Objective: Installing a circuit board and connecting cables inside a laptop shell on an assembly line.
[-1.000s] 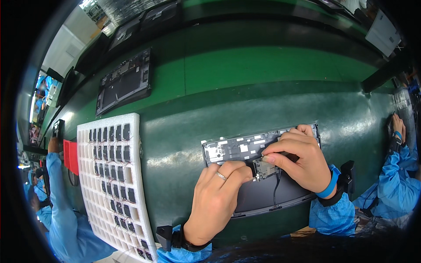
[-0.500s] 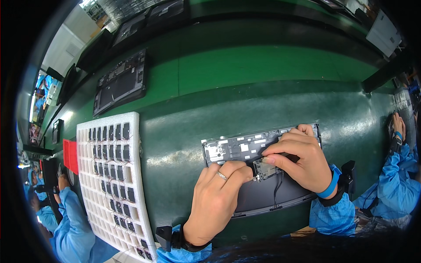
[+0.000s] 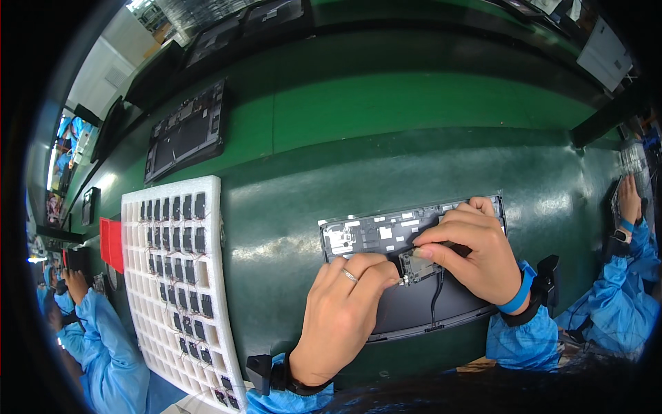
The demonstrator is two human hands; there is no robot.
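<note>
A small circuit board (image 3: 418,269) is held over a dark laptop casing (image 3: 386,314), which lies with its inside facing up on the bench. My left hand (image 3: 345,310), a ring on one finger, pinches the board's left edge between thumb and curled fingers. My right hand (image 3: 476,252) grips its upper right part with thumb and forefinger, and its outer fingers rest by the casing's far edge. From beneath the right hand a black cable (image 3: 436,297) runs down across the casing. The right fingertips partly hide the board.
Left of the casing stands a white foam tray (image 3: 214,290) with several small black wired parts. A red bin (image 3: 110,241) adjoins it. Another open laptop casing (image 3: 186,131) lies on the green bench further back. Co-workers' blue sleeves (image 3: 610,297) show at both sides.
My hands and the board stay almost in place. The casing on the far green strip has slid slightly left. The co-workers' hands at both sides have shifted.
</note>
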